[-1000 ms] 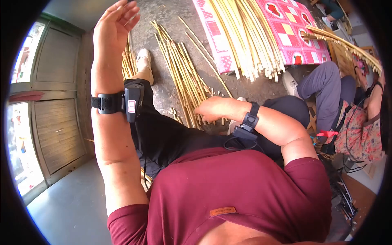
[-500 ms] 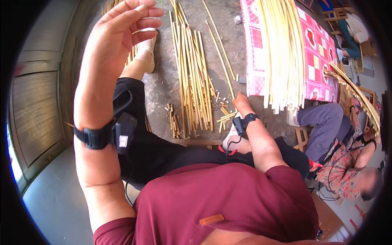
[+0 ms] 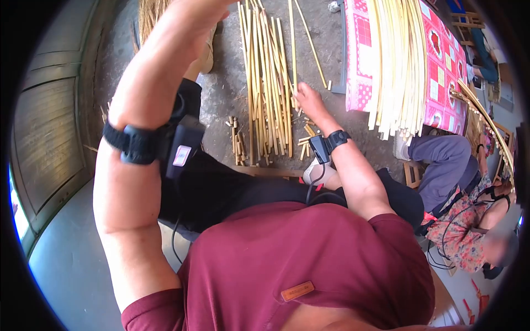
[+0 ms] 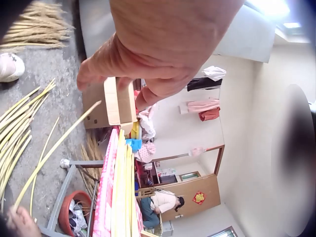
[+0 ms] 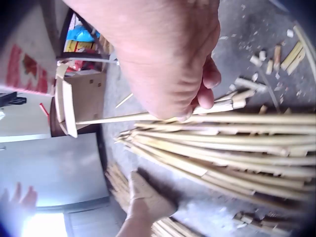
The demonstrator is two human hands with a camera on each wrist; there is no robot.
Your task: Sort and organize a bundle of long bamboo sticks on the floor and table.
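Note:
My right hand (image 3: 310, 102) pinches one end of a long pale stalk (image 3: 292, 44), beside a bundle of similar stalks (image 3: 265, 83) on the floor. In the right wrist view this hand (image 5: 173, 64) has its fingers curled round the stalk (image 5: 108, 119), which extends over the bundle's edge. My left hand (image 3: 207, 11) is raised at the top edge of the head view, mostly cut off. The left wrist view shows that hand (image 4: 153, 54) in the air with loosely bent fingers, nothing visible in them, and the held stalk (image 4: 59, 142) below it.
A pile of pale stalks (image 3: 395, 66) covers part of a pink checked cloth (image 3: 441, 83) at the right. Short cut pieces (image 3: 237, 144) lie near my feet. Another person (image 3: 464, 231) sits at the far right. A cardboard box (image 4: 98, 106) stands beyond the cloth.
My left hand has risen to the top edge of the head view. My right hand has moved from the short pieces to beside the bundle, with a stalk in its fingers. The head view has shifted.

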